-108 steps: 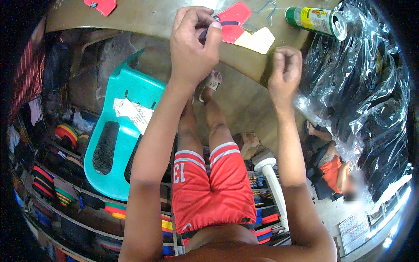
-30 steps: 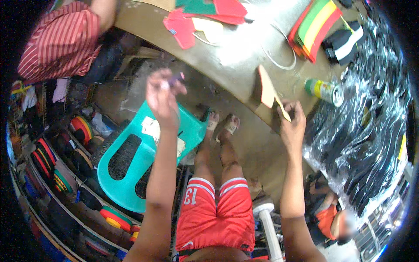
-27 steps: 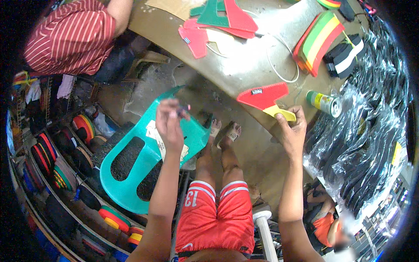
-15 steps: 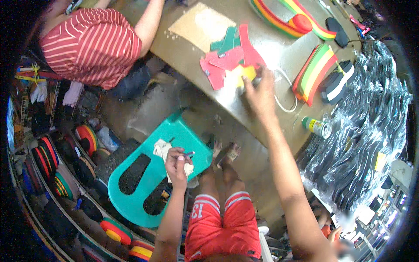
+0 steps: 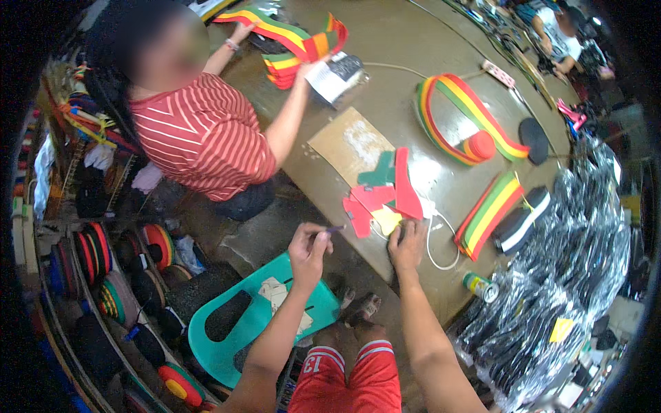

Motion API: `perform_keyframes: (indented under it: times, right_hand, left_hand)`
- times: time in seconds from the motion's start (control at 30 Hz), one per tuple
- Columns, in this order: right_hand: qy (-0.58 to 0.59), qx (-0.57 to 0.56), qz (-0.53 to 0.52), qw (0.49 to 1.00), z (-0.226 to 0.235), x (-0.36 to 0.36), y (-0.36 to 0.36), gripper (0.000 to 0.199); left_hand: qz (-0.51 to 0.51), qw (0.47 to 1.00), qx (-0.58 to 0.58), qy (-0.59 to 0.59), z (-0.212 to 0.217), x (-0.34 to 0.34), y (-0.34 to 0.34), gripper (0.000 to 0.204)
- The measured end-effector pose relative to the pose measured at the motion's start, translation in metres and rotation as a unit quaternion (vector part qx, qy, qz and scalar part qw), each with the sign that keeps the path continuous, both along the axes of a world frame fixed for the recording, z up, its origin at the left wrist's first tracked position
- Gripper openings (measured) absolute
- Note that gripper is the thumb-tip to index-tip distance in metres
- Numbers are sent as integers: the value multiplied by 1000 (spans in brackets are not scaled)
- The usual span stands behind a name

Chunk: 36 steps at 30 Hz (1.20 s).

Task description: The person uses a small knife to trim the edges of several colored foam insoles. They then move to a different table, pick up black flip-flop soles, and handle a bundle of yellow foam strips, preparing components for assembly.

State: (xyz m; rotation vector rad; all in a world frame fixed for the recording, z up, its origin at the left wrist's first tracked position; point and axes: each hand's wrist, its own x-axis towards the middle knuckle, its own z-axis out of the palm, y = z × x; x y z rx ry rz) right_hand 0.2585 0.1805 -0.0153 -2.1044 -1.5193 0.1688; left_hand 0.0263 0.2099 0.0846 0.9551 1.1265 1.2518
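Since a second ago, the red-and-yellow cutout (image 5: pixel 386 219) has gone from beside the can (image 5: pixel 480 287) to the group of red and green pieces on the table (image 5: pixel 392 113), and the left hand (image 5: pixel 307 255) has risen from low over the green chair (image 5: pixel 206 337) to near the table edge. That hand pinches a slim dark tool (image 5: pixel 335 228) between thumb and fingers, its tip pointing toward the pieces. The right hand (image 5: pixel 407 242) lies at the table edge, fingertips at the cutout's yellow end; whether it grips it or has let go, I cannot tell. A green piece (image 5: pixel 380 172) and a long red piece (image 5: pixel 405 184) lie just beyond the cutout, near a tan sheet (image 5: pixel 342 148). Across the corner, a co-worker in a striped shirt (image 5: pixel 206 138) handles a striped strap (image 5: pixel 275 31).
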Motion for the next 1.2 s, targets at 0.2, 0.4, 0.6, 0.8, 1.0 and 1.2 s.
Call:
perform_keyframes:
  times: [0.2,0.4,0.6,0.8,1.0,1.2]
  right_hand:
    - [-37,-49,-6,998,3,-1,4,26]
    - [-33,-58,-8,998,0,0,4,25]
    - [-36,-64,-7,997,1,-2,3,25]
    - [-17,-81,-21,996,0,1,4,23]
    - [43,-113,-21,992,1,1,4,26]
    - [-45,-86,-15,995,-1,-1,4,29]
  left_hand:
    - [70,990,120,27,45,13,126,14]
    - [82,982,164,-32,64,22,235,14]
    - [104,982,148,-54,57,9,270,14]
    - [140,973,177,-54,54,-18,298,16]
    - [175,969,176,-17,64,-30,307,22]
    - [155,969,192,0,74,-29,313,24]
